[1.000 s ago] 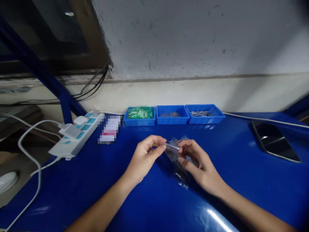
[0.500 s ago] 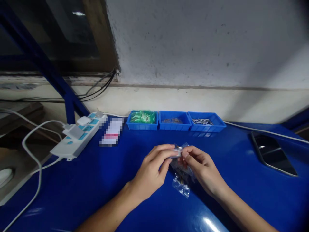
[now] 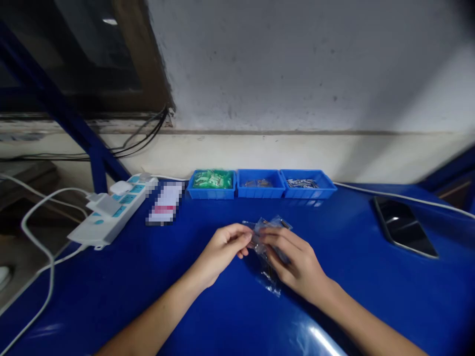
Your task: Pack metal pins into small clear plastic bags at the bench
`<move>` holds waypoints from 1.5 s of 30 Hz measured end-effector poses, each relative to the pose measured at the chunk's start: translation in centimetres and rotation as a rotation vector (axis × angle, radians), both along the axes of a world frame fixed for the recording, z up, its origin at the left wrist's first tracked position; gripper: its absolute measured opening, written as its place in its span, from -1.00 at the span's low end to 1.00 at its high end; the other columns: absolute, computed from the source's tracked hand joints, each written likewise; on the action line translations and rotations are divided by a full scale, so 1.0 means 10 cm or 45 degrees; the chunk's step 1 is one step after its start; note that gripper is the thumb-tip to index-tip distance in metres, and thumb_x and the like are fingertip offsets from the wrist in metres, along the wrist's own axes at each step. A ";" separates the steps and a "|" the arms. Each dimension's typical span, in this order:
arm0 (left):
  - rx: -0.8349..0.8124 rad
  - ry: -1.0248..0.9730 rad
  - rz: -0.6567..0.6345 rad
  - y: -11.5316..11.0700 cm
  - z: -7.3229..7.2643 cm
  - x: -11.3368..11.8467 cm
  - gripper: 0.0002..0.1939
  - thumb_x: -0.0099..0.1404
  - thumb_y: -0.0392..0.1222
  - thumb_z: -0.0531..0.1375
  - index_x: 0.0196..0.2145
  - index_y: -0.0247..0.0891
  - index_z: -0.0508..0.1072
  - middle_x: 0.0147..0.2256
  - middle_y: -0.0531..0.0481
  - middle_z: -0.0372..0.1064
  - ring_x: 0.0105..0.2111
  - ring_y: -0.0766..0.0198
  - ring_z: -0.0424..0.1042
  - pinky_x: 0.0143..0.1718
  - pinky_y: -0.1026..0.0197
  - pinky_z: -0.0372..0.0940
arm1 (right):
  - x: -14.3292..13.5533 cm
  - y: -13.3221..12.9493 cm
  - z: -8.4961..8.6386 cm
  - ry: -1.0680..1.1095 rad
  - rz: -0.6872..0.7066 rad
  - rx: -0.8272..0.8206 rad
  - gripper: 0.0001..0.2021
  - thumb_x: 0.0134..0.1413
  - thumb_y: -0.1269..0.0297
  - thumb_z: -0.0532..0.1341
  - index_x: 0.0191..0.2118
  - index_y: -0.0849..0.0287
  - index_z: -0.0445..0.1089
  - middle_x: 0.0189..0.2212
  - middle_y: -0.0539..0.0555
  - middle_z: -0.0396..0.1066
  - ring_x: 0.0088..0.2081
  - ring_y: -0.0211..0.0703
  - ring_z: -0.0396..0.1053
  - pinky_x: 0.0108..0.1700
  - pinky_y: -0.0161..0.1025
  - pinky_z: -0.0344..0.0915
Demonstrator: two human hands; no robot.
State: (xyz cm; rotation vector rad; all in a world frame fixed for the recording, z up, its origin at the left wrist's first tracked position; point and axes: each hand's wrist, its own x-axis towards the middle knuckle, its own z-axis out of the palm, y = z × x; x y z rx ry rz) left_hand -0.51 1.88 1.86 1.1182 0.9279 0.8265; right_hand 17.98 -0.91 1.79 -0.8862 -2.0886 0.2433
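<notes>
A: What are the hands doing?
B: They're handling small clear bags (image 3: 257, 248) near the centre of the frame, just above the blue table (image 3: 222, 316). I'd judge they're sorting out or working at the film.

A: And the fingers?
B: The left hand (image 3: 218, 252) is pinching the film's left side, thumb and forefinger nearly closed. The right hand (image 3: 297, 259) is gripping the bunch from the right, its upper fingers lying over the film and its thumb lower down. The exact contact is hiding behind the fingers.

A: Which way are the bags pointing?
B: One is slanting down and slightly right below the hands, its long axis running that way, with a crinkled end lowest. Others are poking toward the upper right. The pinched part is overlapping too much for me to tell its axis.

A: What is handling them calling for?
B: Probably a light pinch on one layer, with the right hand steadying the rest; thin film could be slipping or clinging.

A: What's sitting around them?
B: Three blue bins (image 3: 260, 193) are standing in a row above centre, and a phone (image 3: 408, 232) is lying at the right.
</notes>
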 end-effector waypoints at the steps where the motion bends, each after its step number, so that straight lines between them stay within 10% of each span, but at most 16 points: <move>1: 0.033 0.015 0.029 0.00 0.00 0.01 -0.75 0.18 -0.10 0.22 -0.26 -0.35 0.43 -0.46 0.04 0.32 -0.50 0.42 0.27 -0.45 0.34 0.15 | 0.00 0.01 -0.01 -0.031 -0.013 -0.040 -0.73 0.11 0.52 0.09 -0.07 0.15 0.30 -0.13 0.17 0.36 -0.09 -0.11 0.35 -0.09 -0.13 0.35; 45: 0.554 0.587 0.168 -0.01 -0.16 -0.05 -0.82 0.31 -0.16 0.06 -0.15 -0.18 0.36 -0.35 0.01 0.41 -0.36 0.27 0.40 -0.27 0.26 0.28 | -0.02 0.07 0.04 -0.194 -0.062 -0.489 -0.80 0.20 0.37 0.04 -0.08 0.12 0.30 -0.21 0.15 0.35 -0.15 -0.05 0.33 -0.11 -0.05 0.33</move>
